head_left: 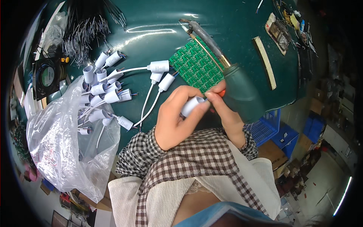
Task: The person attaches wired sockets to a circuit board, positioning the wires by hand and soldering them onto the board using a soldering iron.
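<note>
My left hand (177,117) is wrapped around a white cylindrical plastic housing (192,106), its open end facing right. Thumb and forefinger of my right hand (227,108) pinch at that end, where a bit of thin blue wire shows between the fingertips. A small orange-red object (222,93) shows beside the right fingers; what it belongs to is hidden. Just beyond both hands lies a green circuit board panel (197,65). A soldering iron (209,42) with a dark metal barrel reaches across the panel's upper right, its greenish handle end blurred.
At left, several white housings with cables (111,96) are piled beside and in a clear plastic bag (56,140). A bundle of black wires (85,32) and a black fan (48,75) lie beyond. At right are a pale strip (264,62) and a blue crate (266,126) below table level.
</note>
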Available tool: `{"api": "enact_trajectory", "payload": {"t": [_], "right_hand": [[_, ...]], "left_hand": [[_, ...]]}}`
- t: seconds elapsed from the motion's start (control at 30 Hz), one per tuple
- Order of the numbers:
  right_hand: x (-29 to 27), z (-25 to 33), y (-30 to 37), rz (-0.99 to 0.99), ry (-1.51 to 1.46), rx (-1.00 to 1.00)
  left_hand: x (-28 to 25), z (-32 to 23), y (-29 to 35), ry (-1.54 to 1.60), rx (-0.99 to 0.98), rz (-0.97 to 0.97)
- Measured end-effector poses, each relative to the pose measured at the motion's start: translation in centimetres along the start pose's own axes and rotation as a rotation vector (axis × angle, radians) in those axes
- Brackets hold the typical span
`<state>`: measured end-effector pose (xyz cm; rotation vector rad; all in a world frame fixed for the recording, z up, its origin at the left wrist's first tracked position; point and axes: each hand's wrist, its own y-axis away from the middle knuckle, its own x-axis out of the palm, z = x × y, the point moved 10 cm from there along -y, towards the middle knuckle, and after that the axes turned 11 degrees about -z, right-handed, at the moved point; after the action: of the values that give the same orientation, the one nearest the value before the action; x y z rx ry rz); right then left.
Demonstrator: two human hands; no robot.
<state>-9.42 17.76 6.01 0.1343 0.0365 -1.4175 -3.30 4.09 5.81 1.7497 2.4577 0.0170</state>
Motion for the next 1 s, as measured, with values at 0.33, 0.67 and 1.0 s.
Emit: {"api": "enact_trajectory", "payload": {"t": [0.33, 0.67, 1.0], "right_hand": [[0.6, -0.6, -0.3, 0.027, 0.021, -0.062], [0.8, -2.0, 0.7, 0.072, 0.109, 0.041], [1.2, -3.0, 1.4, 0.021, 0.100, 0.138]], "left_hand": [[0.0, 2.5, 0.3, 0.081, -0.107, -0.010], [-0.2, 3.2, 0.6, 0.207, -0.201, -0.057], [-0.8, 4.0, 0.9, 0.113, -0.217, -0.053]]}}
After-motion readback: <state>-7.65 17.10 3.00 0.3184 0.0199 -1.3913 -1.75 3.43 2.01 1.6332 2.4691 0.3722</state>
